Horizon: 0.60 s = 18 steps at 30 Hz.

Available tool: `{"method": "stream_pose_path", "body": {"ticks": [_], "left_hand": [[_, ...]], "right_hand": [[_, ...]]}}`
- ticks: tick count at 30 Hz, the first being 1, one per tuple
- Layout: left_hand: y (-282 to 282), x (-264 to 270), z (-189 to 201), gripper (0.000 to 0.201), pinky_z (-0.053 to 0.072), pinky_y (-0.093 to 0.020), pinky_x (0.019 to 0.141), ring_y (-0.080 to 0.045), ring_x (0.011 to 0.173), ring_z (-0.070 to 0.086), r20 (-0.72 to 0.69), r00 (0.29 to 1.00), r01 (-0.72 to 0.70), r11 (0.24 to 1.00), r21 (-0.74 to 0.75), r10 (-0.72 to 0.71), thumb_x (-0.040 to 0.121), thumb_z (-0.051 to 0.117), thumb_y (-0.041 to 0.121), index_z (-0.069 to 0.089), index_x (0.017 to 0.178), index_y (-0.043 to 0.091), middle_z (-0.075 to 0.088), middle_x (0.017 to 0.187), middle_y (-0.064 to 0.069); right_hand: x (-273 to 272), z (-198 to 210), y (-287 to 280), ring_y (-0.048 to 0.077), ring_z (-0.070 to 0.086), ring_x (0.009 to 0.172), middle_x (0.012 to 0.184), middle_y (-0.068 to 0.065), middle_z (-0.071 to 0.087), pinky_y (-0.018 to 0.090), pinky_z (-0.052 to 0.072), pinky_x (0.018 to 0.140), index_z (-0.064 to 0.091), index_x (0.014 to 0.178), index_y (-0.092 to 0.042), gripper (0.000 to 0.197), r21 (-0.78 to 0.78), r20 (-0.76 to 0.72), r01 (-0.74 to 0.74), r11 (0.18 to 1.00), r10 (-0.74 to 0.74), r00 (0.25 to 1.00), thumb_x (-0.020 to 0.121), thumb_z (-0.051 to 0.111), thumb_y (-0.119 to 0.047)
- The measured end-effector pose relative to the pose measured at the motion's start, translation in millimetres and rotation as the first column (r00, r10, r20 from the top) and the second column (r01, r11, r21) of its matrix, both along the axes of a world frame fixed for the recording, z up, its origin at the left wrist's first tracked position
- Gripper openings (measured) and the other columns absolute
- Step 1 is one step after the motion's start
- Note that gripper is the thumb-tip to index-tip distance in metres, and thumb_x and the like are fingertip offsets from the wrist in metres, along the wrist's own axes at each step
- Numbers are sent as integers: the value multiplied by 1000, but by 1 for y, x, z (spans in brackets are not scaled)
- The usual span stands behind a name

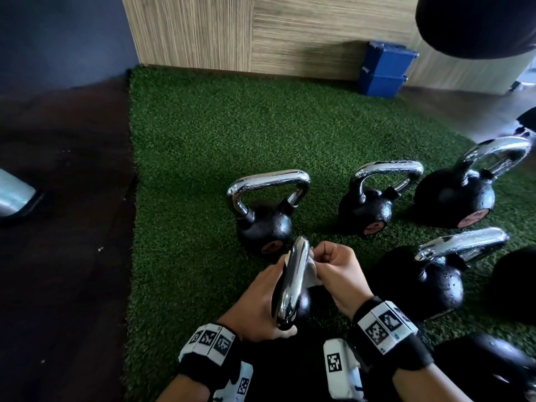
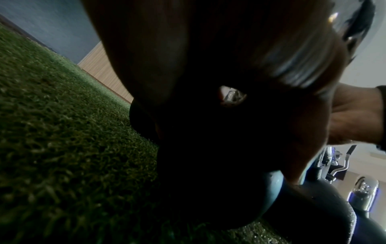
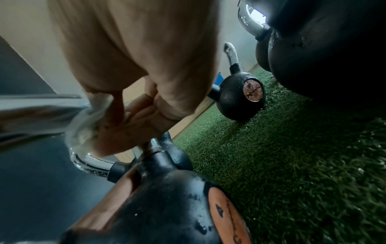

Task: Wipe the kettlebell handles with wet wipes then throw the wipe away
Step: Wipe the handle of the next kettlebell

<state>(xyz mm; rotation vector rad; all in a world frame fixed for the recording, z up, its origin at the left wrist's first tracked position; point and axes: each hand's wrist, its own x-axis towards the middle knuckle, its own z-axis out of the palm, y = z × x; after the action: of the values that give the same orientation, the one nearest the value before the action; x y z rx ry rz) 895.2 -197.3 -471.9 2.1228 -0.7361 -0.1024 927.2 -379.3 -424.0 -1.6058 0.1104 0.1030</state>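
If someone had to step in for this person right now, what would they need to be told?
Left hand: holds the nearest kettlebell steady by its chrome handle, near the base.
Right hand: pinches a white wet wipe against that handle.
Where things are: four more kettlebells stand on the green turf, the closest straight ahead. No waste bin can be identified for certain.
Done: wiping of this handle is under way; which other handles are done cannot be told.
Left: finish this handle, wipe any others not done, then throw the wipe away.
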Motion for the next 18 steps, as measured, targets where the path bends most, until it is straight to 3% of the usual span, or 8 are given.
{"method": "stream_pose_path", "body": {"ticks": [3,8,11,13,16,18], "left_hand": [[0,1,-1,122,20,-39,127,-16,154,21,-47,999,-11,999,-38,9,65,93,20,17,159,3,24,166,-1],[1,0,-11,119,26,-38,124,-11,149,29,-85,996,-38,996,-84,31,66,92,28,21,160,14,33,158,7],[1,1,-16,114,29,-42,122,-11,147,32,-98,994,-63,994,-85,55,64,92,33,28,157,24,35,156,9],[3,2,-17,115,30,-45,120,-16,147,32,-97,993,-75,996,-37,71,63,92,38,27,157,27,34,157,10],[5,0,-15,117,25,-48,120,-15,148,21,-30,996,-75,986,148,80,64,83,59,8,154,48,20,156,21],[7,-4,-10,123,21,-47,119,-7,149,10,7,996,-84,969,230,85,61,75,77,-4,153,56,11,158,28]], "right_hand": [[3,-1,1,12,59,46,55,6,64,21,46,42,64,60,-12,26,-52,-67,71,996,-74,995,81,72,1],[4,4,5,13,57,37,46,3,60,20,41,37,61,59,-10,16,-149,-137,88,985,-109,985,74,67,-8],[1,3,12,25,61,44,50,11,63,35,53,46,62,62,-8,12,-272,-190,45,961,-99,977,61,63,-20],[1,4,15,29,62,42,51,15,65,37,54,46,62,68,-2,18,-297,-219,-2,955,-66,974,66,66,-19],[4,10,10,33,66,48,62,22,71,43,58,48,65,78,2,14,-394,-225,-106,913,16,974,76,67,-12],[4,17,2,33,70,61,70,16,73,45,61,59,66,77,-8,4,-511,-167,-147,847,70,984,75,62,-7]]}}
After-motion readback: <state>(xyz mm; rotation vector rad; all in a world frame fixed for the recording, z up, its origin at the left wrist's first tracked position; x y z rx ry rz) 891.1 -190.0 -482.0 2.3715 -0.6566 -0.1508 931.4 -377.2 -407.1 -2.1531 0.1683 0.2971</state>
